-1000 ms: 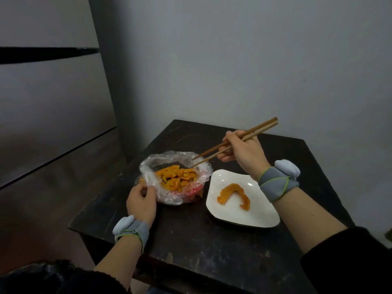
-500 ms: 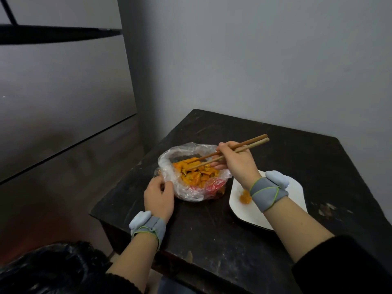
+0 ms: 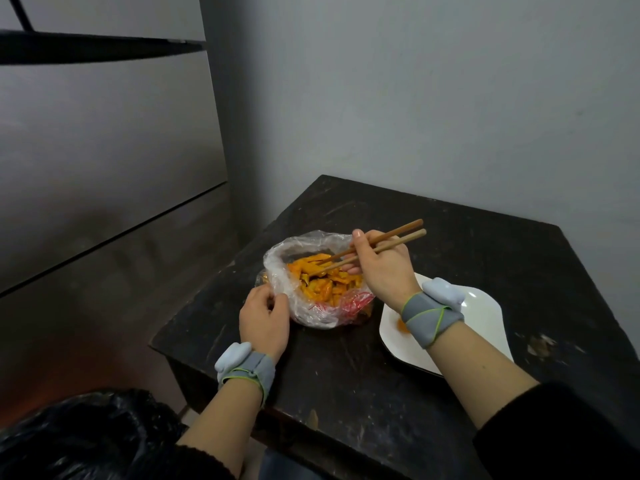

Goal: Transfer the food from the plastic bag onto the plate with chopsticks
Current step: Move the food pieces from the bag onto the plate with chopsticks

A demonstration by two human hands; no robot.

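Crinkled clear plastic bag [image 3: 308, 306], smooth wooden chopsticks [image 3: 377, 245], glossy white plate [image 3: 481, 313], scuffed matt dark wooden table [image 3: 485, 237].

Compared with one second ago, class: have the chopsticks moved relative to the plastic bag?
Yes. The chopsticks went leftward and down, from the right rim of the plastic bag into its orange food.

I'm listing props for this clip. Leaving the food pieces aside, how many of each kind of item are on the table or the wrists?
chopsticks: 2
plastic bag: 1
plate: 1
wristbands: 2
Total: 6
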